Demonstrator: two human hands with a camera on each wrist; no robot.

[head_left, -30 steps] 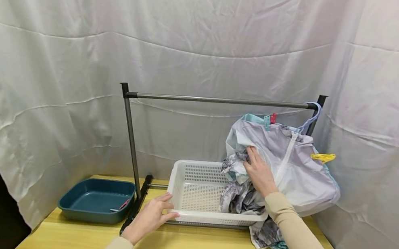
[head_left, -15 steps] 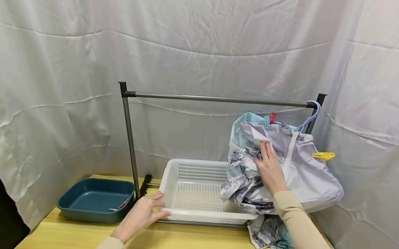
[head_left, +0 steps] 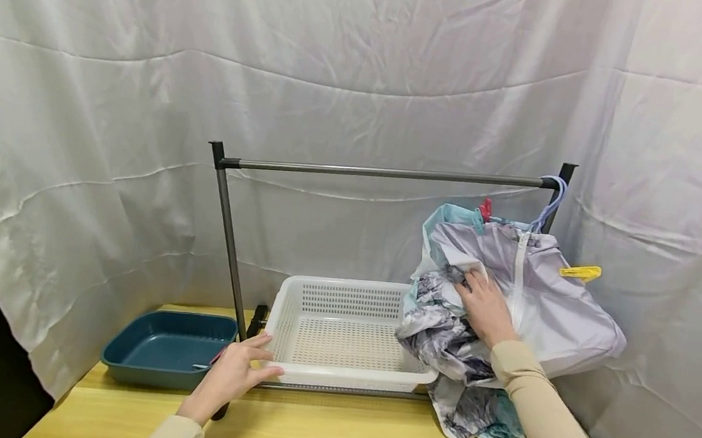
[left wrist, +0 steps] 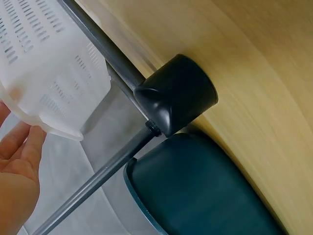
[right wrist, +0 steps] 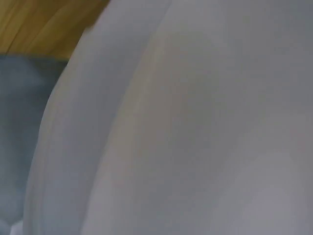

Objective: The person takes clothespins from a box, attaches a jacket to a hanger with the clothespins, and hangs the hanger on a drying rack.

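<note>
My left hand holds the front left corner of a white perforated plastic basket, thumb along the front wall and fingers at the left side. In the left wrist view, the fingers meet the basket's rim. My right hand presses with mostly straight fingers against a lilac and white garment with a white zip, hung on a blue hanger. A white fold covers its fingertips. Below hangs bunched grey-patterned cloth, right of the basket. Pale blurred fabric fills the right wrist view.
A dark metal rack stands over the basket. Red and yellow clothespins sit on the garment. A dark teal tub with small items stands left on the wooden table. Patterned cloth trails at the front right.
My left hand has moved left with the basket. My right hand has moved right against the garment, and the patterned cloth that hung in the basket is now beside it.
</note>
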